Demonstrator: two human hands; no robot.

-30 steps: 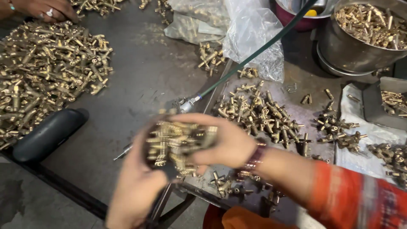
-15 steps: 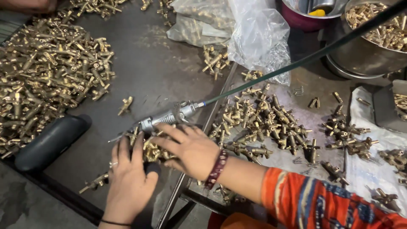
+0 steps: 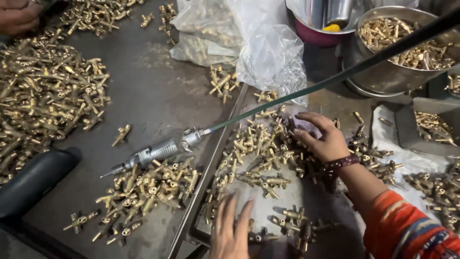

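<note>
At the far left of the frame a big heap of brass fittings (image 3: 45,103) covers the dark metal surface (image 3: 153,96). Lower centre lies a smaller pile (image 3: 143,192), just under a silver air nozzle (image 3: 158,151) whose long axis runs up to the right into a green hose (image 3: 335,79). The left hand (image 3: 232,230), fingers spread flat and empty, rests at the bottom centre. The right hand (image 3: 321,139), loosely open, sits right of centre on the scattered fittings (image 3: 258,153), nearer to them. A steel bowl (image 3: 393,76) stands upper right.

Both hands (image 3: 268,192) rest on scattered brass fittings (image 3: 258,153).
</note>
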